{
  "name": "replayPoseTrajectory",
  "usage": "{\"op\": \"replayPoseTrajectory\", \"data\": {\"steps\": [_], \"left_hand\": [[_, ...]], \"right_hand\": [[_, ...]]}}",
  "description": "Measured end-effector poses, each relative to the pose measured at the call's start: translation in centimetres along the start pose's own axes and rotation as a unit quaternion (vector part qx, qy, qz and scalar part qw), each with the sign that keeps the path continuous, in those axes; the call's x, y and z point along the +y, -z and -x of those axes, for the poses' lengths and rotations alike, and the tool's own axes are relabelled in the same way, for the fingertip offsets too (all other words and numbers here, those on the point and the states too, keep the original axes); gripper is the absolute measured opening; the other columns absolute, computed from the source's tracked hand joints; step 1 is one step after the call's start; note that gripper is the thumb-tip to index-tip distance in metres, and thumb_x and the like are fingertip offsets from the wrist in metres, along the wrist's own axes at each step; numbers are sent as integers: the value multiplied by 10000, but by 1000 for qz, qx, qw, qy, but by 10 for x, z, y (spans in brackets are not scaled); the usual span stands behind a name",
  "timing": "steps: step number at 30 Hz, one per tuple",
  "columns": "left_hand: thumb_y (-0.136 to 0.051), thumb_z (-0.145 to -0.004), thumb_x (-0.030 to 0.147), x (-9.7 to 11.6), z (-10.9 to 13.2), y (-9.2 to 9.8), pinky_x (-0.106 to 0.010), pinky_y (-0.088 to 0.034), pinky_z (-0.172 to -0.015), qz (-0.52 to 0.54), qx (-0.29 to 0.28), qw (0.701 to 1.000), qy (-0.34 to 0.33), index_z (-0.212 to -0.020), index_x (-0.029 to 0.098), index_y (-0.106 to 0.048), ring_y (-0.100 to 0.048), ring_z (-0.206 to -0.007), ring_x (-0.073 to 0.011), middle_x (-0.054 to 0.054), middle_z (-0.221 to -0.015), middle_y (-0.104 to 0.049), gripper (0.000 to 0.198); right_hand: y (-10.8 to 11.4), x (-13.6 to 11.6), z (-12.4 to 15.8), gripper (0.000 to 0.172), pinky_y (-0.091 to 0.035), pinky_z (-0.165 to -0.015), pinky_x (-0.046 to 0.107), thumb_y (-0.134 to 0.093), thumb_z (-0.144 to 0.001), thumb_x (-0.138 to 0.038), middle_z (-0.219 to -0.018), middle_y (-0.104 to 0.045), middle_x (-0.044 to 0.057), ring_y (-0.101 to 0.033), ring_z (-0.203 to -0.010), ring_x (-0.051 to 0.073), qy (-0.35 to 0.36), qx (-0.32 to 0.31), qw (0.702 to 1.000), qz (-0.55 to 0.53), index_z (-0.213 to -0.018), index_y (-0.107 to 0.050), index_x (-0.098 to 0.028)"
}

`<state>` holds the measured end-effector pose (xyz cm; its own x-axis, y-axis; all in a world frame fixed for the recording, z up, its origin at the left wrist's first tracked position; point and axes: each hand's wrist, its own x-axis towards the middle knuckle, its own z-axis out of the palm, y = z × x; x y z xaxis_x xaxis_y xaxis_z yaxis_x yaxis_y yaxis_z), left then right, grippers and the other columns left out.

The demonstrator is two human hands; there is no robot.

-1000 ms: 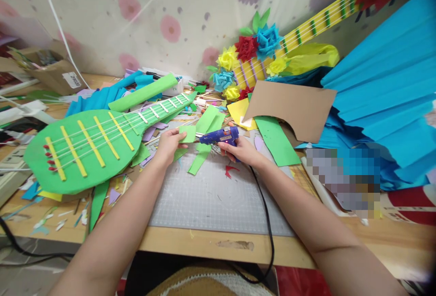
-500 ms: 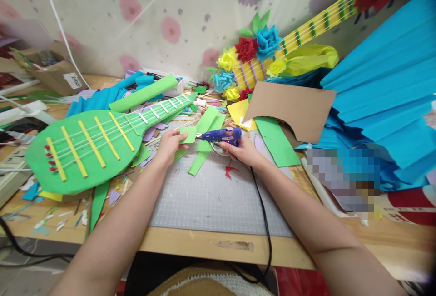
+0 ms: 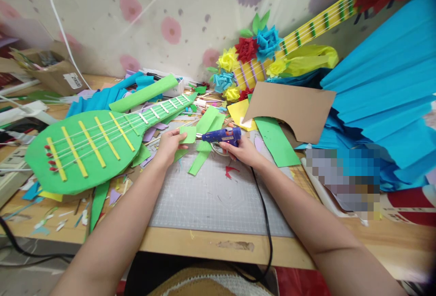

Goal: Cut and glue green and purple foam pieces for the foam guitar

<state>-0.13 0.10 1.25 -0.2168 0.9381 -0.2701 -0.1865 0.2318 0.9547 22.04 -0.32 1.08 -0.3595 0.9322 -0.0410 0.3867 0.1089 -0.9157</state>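
Pinched in my left hand [image 3: 170, 146] is a small green paper piece [image 3: 188, 135] with rounded corners. My right hand [image 3: 243, 149] is closed round a blue hot glue gun [image 3: 223, 136], whose nozzle points left and is at the paper's right edge; whether they touch I cannot tell. A black cord [image 3: 262, 209] runs from the gun down over the table edge. Beneath the gun, green paper strips [image 3: 200, 158] lie on a grey cutting mat [image 3: 218, 209]. To the left lies a green paper lute-like instrument [image 3: 91, 146] with yellow bars and white strings.
Brown cardboard [image 3: 293, 107] and a green paper sheet [image 3: 279, 143] lie right of the mat. Behind stands a yellow paper instrument neck [image 3: 316, 21] with paper flowers [image 3: 247, 49]. Blue crepe paper [image 3: 384, 87] fills the right side. Scraps and a cardboard box [image 3: 56, 71] are at left.
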Motion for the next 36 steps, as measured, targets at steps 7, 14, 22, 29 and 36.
{"op": "replayPoseTrajectory", "data": {"steps": [7, 14, 22, 29, 36], "left_hand": [[-661, -545, 169, -1, 0, -1, -199, -443, -392, -16, -3, 1000, -14, -694, 99, -670, -551, -551, -114, -52, -721, -663, 164], [-673, -531, 190, -2, 0, -1, -207, -438, -401, -19, -2, 1000, -18, -660, 105, -666, -544, -552, -119, -43, -686, -651, 154], [-679, -514, 206, -3, -1, 0, -201, -440, -405, -24, -8, 999, -23, -664, 109, -671, -544, -562, -120, -45, -684, -657, 178], [-686, -491, 217, -3, 0, 0, -198, -442, -397, -27, -13, 999, -26, -680, 114, -677, -546, -569, -121, -42, -697, -658, 216], [-697, -502, 240, -3, 0, 1, -200, -436, -415, -37, -26, 999, -27, -668, 118, -669, -572, -594, -136, -51, -729, -670, 209]], "right_hand": [[-1, 3, 0, 356, -323, -381, 214, -588, -741, -527, -460, -489, -41, -409, -373, 73, 1, -5, 1000, -9, -690, -482, -191], [0, 3, -1, 346, -312, -370, 209, -585, -750, -518, -495, -510, -39, -402, -367, 64, 10, -24, 999, -22, -731, -493, -185], [0, 1, 1, 375, -319, -389, 213, -570, -755, -529, -468, -488, -39, -393, -373, 61, 1, -35, 999, 1, -654, -482, -179], [0, 1, 1, 383, -318, -399, 217, -561, -765, -530, -436, -461, -46, -384, -368, 63, 5, -39, 999, 10, -629, -463, -185], [0, -1, 0, 358, -306, -378, 220, -589, -744, -524, -419, -448, -59, -381, -353, 73, -8, -8, 1000, -1, -673, -462, -196]]}}
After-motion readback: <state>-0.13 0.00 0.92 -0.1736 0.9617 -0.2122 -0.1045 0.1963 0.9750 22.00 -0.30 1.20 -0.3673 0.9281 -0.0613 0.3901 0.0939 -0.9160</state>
